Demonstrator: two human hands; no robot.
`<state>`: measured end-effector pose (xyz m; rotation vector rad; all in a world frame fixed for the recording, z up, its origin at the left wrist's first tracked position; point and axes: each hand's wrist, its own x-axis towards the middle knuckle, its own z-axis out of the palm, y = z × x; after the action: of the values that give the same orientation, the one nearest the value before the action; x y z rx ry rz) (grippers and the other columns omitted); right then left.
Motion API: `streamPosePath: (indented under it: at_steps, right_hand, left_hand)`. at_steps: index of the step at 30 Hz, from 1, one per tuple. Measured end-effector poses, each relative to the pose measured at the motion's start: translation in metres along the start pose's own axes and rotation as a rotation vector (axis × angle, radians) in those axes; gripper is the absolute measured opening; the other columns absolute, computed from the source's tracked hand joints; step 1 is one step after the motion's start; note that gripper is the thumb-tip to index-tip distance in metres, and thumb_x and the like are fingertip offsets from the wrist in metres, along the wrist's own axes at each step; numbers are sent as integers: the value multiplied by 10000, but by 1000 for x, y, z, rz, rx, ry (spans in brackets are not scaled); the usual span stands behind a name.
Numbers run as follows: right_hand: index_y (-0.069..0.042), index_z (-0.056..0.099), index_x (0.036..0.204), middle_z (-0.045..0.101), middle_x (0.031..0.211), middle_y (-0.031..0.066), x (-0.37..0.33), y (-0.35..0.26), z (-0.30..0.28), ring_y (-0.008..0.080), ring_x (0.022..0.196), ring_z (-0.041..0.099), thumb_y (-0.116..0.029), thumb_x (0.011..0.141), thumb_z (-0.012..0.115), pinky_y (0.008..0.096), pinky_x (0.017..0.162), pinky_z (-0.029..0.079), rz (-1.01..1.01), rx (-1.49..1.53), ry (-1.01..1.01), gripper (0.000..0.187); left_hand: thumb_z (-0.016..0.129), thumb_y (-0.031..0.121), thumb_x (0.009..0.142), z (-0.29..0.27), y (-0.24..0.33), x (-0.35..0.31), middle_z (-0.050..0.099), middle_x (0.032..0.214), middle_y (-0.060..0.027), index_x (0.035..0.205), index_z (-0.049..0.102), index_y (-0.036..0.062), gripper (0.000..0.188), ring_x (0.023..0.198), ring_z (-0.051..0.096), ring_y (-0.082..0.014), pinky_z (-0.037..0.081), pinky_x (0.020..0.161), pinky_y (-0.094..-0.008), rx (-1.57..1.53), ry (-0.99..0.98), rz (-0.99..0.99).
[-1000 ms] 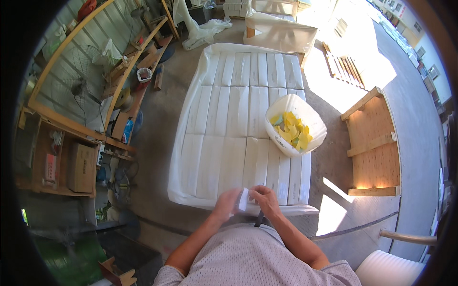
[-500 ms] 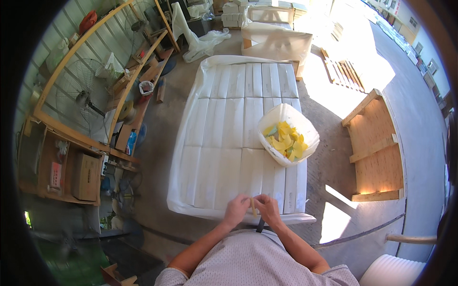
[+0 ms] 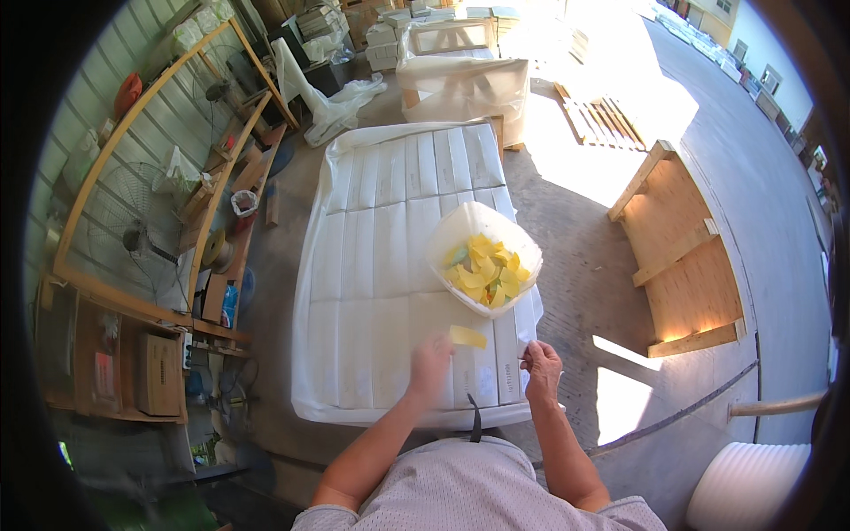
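My left hand (image 3: 431,361), a little blurred, pinches a yellow paper strip (image 3: 468,336) over the near part of a stack of long white cartons (image 3: 354,327). At the stack's right edge, my right hand (image 3: 542,372) has its thumb and fingers pressed together. Whatever is between those fingers is too small to make out. Beyond both hands stands a white plastic tub (image 3: 518,300) on the cartons, filled with yellow paper scraps (image 3: 487,270) and a few pale green ones. White plastic film (image 3: 308,354) wraps round the stack's sides.
A wooden crate panel (image 3: 686,265) stands to the right. Farther off lie a slatted pallet (image 3: 602,122) and a film-covered crate (image 3: 465,88). On the left are a wooden shelf (image 3: 124,354), a carton (image 3: 159,374) and a wire fan (image 3: 133,221). A white foam roll (image 3: 748,487) lies near right.
My hands, together at the stack's near edge before, have moved apart and forward. The left carries the yellow strip; the right has gone to the right edge. The whole view has shifted.
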<state>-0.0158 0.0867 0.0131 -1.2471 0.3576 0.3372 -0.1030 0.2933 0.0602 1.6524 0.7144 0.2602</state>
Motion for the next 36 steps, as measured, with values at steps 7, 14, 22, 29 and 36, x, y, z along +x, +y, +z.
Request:
streamPosePath:
  at_steps: [7, 14, 22, 29, 36]
  right_hand:
    - [-2, 657, 910, 644, 759, 39, -5, -17, -31, 102, 621, 577, -162, 913, 657, 229, 549, 454, -68, -82, -29, 160]
    - [-15, 677, 896, 623, 701, 1, -40, 7, -8, 64, 590, 529, -179, 895, 666, 224, 544, 434, -30, -279, -41, 164]
    - [20, 675, 921, 701, 763, 65, -46, 16, 45, 111, 683, 647, -148, 865, 694, 267, 653, 514, -339, -745, -157, 178]
    - [27, 677, 915, 701, 757, 84, -44, 49, 144, 122, 670, 645, -149, 856, 694, 261, 650, 507, -299, -764, -294, 187]
    - [25, 680, 929, 687, 765, 67, -32, 91, 230, 118, 686, 642, -179, 857, 684, 267, 658, 506, -215, -795, -471, 216]
  left_hand:
    - [580, 227, 898, 43, 53, 106, 679, 753, -90, 975, 638, -14, 259, 667, 618, -174, 496, 657, -318, 308, 114, 159]
    - [598, 286, 892, 58, 44, 139, 674, 749, -103, 910, 652, -7, 298, 705, 633, -183, 496, 689, -319, 484, 164, 286]
    - [612, 364, 918, -14, -6, 42, 595, 674, -27, 860, 676, 17, 358, 636, 544, -125, 452, 601, -285, 235, -381, -132]
    - [631, 319, 901, -95, -50, 15, 630, 702, -85, 892, 692, -5, 329, 661, 606, -195, 481, 631, -347, 153, -274, -231]
    - [587, 248, 913, -170, -77, 30, 630, 715, -63, 916, 668, 17, 245, 528, 519, -130, 417, 494, -295, -200, -134, -460]
